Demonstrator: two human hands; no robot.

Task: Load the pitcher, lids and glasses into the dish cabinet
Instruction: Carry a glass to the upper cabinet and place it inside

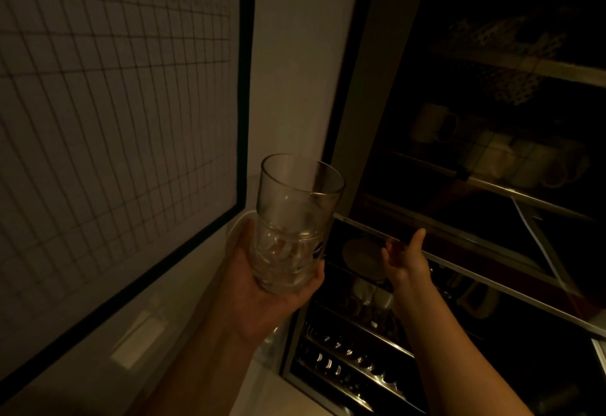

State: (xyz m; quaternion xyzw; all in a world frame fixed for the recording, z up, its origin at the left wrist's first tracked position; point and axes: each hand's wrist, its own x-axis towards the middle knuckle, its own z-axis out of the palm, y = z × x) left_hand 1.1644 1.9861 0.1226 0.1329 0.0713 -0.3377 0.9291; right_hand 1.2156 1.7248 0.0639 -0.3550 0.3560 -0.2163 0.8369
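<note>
Scene: dim kitchen corner, viewed upward and forward.

Dish cabinet [492, 186]: fills the right half of the frame, interior dark. Its glass door [459, 271] stands swung out, the pale top edge running from centre frame down to the lower right edge. Open room lies between the door edge and the cabinet's left frame post, at centre frame.

Left hand [262, 294]: lower centre, palm up, fingers and thumb wrapped round the base of the stacked glasses [295, 222]. Firm hold; glasses tilted slightly to the right.

Stacked glasses: clear tumblers nested one in another, the count unclear. The rim of the upper one reaches to mid-frame, just left of the cabinet post. A small dark label shows on the lower glass. They sit outside the cabinet, touching no shelf.

Right hand [405, 258]: right of centre, just beside the glasses, fingers curled over the top edge of the glass door, thumb raised. Holds nothing else.

Interior: pale mugs [492, 150] on a middle shelf at right; a patterned lattice item [505, 55] on the upper shelf; a round dish [360, 251] and small cups behind the door glass; rows of dark rack slots [347, 363] at bottom centre.

Left half of frame: wall chart [114, 120] with ruled grid and black border. Pale counter at the bottom.
</note>
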